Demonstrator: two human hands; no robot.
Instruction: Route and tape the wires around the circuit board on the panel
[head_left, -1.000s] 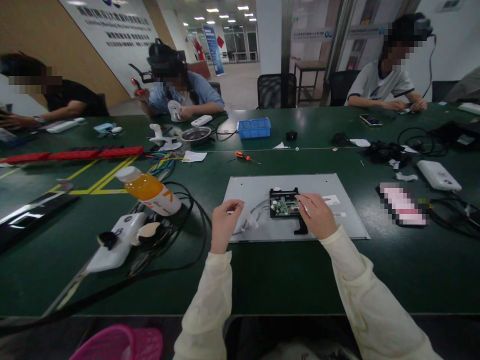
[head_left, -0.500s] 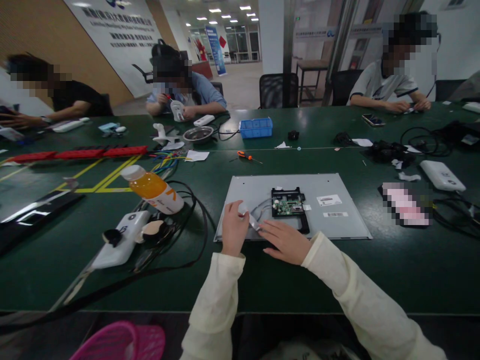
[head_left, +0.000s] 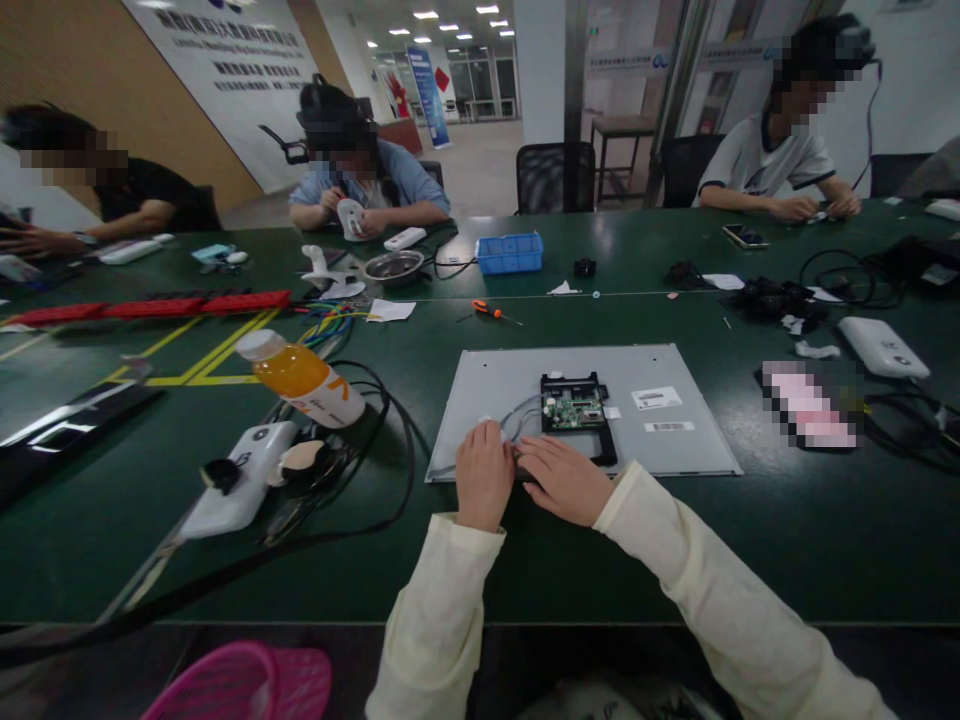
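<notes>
A grey metal panel (head_left: 697, 440) lies flat in front of me, with a green circuit board (head_left: 574, 408) in a black frame (head_left: 606, 440) near its middle. Grey cables (head_left: 525, 408) run left from the board. My left hand (head_left: 484, 472) is closed at the panel's front edge, its fingers curled over something I cannot make out. Right beside it, my right hand (head_left: 566, 478) rests at the same edge, fingers together and pointing left, their tips near my left fingers. What lies between the fingertips is hidden.
An orange drink bottle (head_left: 307, 385), a white device (head_left: 240, 480) and looped black cables stand to the left. Behind the panel are a screwdriver (head_left: 489, 310) and a blue basket (head_left: 510, 254). A pink phone (head_left: 810, 405) lies right. Three people sit across the table.
My left hand has moved slightly right and closed up, meeting my right fingertips. The light-coloured strip seen between the hands before is now mostly hidden. My right hand has shifted slightly left.
</notes>
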